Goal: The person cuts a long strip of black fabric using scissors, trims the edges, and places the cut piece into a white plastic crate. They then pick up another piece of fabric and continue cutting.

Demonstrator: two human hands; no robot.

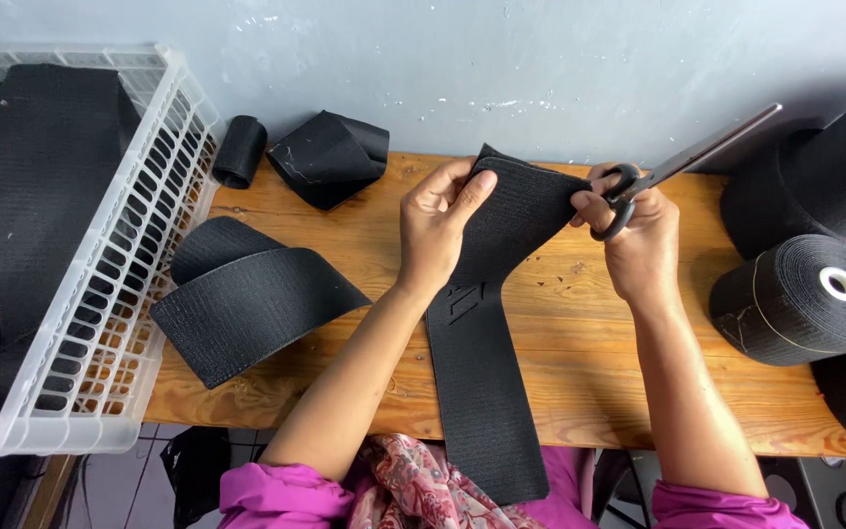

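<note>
Left hand (pixel 435 227): fingers pinch the left edge of the strap's (pixel 487 343) folded top, thumb in front, above the middle of the surface (pixel 580 343).
Right hand (pixel 638 240): fingers are through the loops of the scissors (pixel 682 167) and closed round them; the fingertips also touch the right edge of the fold.
Strap: wide, black, ribbed; it runs from the fold held between the hands down across the surface and off its near edge, over the lap (a faint pressed mark shows halfway along).
Scissors: dark handles, blades pointing up to the far right; whether the blades are apart I cannot tell.
Cut pieces (pixel 247 299): two black lengths lie overlapped on the left of the surface, just beside the basket.
Basket (pixel 134 264): white plastic, slotted, at the left edge, with more black strap inside.
Small roll (pixel 240 152): far left, beside a folded piece (pixel 330 157).
Big rolls (pixel 805 294): black, at the right edge.
</note>
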